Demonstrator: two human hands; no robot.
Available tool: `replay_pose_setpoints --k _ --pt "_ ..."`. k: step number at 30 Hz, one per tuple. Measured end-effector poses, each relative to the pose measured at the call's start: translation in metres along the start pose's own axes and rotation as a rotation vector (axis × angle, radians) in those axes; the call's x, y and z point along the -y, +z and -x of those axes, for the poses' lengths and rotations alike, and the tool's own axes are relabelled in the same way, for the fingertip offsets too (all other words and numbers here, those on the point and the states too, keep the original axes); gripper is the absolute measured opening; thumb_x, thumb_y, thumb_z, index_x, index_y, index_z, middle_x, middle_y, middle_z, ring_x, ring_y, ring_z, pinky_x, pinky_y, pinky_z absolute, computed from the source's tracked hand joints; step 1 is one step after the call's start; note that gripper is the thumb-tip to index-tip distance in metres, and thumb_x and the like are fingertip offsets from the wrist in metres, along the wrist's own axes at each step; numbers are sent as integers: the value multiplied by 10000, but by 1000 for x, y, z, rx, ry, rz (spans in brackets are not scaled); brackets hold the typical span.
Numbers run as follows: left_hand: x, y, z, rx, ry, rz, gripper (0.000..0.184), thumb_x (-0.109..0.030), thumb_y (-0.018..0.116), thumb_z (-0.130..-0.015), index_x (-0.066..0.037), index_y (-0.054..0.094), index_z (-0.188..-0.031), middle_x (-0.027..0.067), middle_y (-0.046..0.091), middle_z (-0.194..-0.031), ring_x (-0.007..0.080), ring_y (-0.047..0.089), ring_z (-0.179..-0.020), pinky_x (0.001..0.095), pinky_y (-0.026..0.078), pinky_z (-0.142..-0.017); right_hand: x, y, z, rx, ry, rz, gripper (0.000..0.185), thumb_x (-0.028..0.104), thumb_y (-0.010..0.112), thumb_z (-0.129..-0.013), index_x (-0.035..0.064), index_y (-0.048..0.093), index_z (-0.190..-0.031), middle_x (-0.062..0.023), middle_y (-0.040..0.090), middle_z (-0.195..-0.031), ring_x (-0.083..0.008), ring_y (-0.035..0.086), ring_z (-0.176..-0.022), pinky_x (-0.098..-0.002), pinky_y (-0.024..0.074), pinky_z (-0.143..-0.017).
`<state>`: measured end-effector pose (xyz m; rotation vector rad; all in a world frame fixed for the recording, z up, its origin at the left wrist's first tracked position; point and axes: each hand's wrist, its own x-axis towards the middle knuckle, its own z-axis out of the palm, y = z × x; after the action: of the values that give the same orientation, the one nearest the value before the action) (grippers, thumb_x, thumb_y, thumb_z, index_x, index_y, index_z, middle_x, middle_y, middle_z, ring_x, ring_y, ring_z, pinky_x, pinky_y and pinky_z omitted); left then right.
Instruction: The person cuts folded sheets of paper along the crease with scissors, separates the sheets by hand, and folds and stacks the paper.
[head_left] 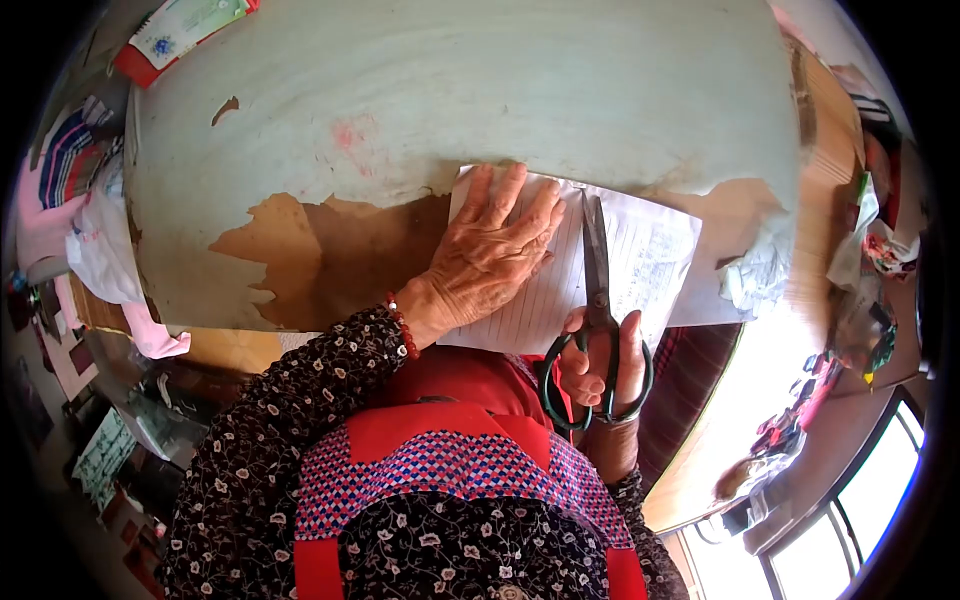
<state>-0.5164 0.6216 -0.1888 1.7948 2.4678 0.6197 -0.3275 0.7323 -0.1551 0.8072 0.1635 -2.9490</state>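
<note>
Dull metal scissors [599, 300] in right hand [583, 378]
Matt paper [640, 250] is lying under left hand [485, 258], rough tabletop [280, 130] peeling beside.

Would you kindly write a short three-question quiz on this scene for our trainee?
1. Which hand holds the scissors?
2. True or false: the left hand rests on the paper, palm down.
3. Fill in the colour: the left wrist wears a ____ bead bracelet.

Key:
1. The right hand, with its thumb through one of the handles.
2. True.
3. Red.
</note>
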Motion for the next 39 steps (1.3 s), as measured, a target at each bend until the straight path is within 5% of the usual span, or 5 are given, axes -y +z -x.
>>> replay_pose_setpoints --k 10,20,24,30,39 --pt "1 1 1 -22 22 -45 460 -222 676 -747 -54 601 -1168 52 421 -1343 322 291 -1316 517 254 -1085 -1 41 -3 -528 -123 1142 501 447 440 -943 -31 499 -1083 -56 528 -628 -65 401 -432 -207 305 -371" --pt "1 1 -1 -48 -5 -47 468 -247 688 -736 -59 604 -1157 57 428 -1337 307 316 -1299 495 304 -1063 -10 9 -14 63 -35 -143 703 618 341 -917 -27 457 -1170 -83 517 -705 -87 356 -407 -220 289 -331" --pt "2 -1 -1 -44 -14 -43 467 -251 694 -727 -64 615 -1147 51 432 -1339 297 326 -1297 489 306 -1067 4 48 -10 -504 -127 913 447 421 453 -943 -16 532 -991 -58 544 -628 -95 433 -438 -236 341 -400" --pt "4 0 0 -66 -7 -49 465 -244 695 -722 -62 617 -1143 53 445 -1327 291 330 -1300 487 317 -1064 23 55 -13 -520 -322 1785 334 290 569 -902 -43 549 -923 -151 555 -592 -240 569 -517 -361 445 -508" --pt "4 0 -2 -87 -12 -51 465 -230 704 -704 -51 624 -1126 53 462 -1307 292 347 -1283 477 329 -1056 20 49 -13 -536 -163 1460 357 317 527 -919 -37 566 -936 -92 553 -579 -144 530 -509 -297 429 -488"
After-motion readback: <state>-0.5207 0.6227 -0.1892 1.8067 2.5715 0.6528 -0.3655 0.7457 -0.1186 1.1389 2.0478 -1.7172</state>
